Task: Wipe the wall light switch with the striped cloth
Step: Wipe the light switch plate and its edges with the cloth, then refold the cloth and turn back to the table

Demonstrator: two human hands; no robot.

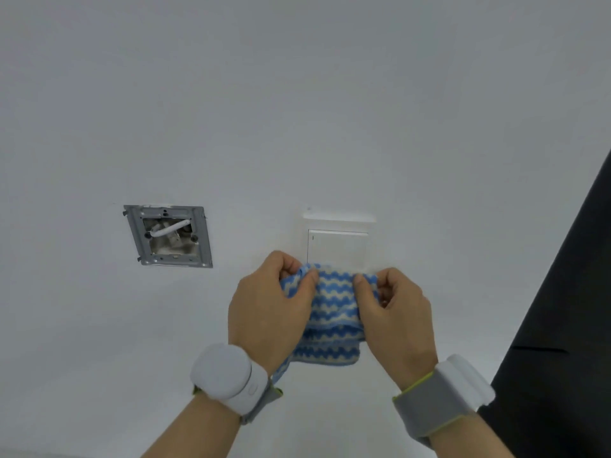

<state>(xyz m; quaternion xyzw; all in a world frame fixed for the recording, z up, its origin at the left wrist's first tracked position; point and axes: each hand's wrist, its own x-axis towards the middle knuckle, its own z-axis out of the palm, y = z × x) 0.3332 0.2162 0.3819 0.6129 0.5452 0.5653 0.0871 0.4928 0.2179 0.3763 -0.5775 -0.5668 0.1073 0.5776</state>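
Observation:
A white wall light switch (338, 243) is set in the white wall, right of centre. Just below it I hold a blue-and-white wavy striped cloth (334, 307) stretched between both hands. My left hand (269, 309) pinches the cloth's upper left corner. My right hand (396, 312) pinches its upper right corner. The cloth's top edge overlaps the bottom of the switch plate and hides it; whether it touches the switch I cannot tell. The cloth's lower part hangs folded between my wrists.
An open metal wall box (168, 236) with a white cable inside sits in the wall to the left of the switch. A dark panel (568, 325) runs along the right edge. Both wrists wear white-and-grey bands.

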